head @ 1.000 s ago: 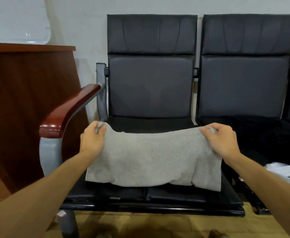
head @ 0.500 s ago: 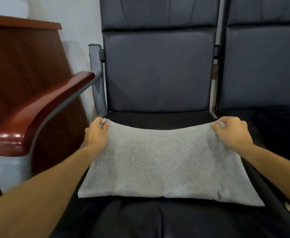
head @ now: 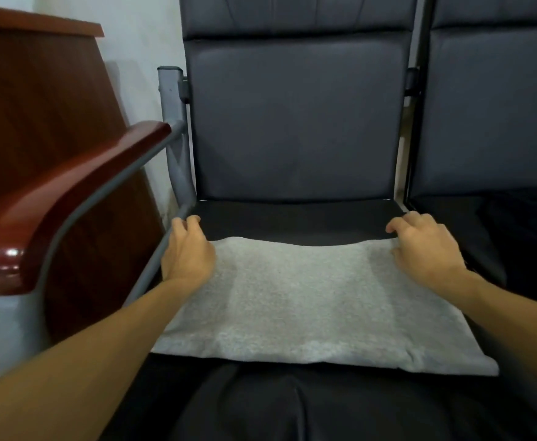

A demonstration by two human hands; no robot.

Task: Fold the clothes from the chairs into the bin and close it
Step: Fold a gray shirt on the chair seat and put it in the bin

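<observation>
Lying flat, fuzzy rectangular cloth [head: 308, 297] covers smooth seat [head: 292, 218].

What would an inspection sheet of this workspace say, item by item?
Surface: black chair seat, visible beyond the cloth.
Job's things: grey cloth lies flat on the seat; dark clothes on the next seat to the right; bin not in view.
Clutter: nothing seen.
Hands: left hand on the cloth's far left corner, right hand on its far right corner; fingers curled, grip unclear.
Cables: nothing seen.
Surroundings: wooden armrest and wooden cabinet to the left, white wall behind.
</observation>
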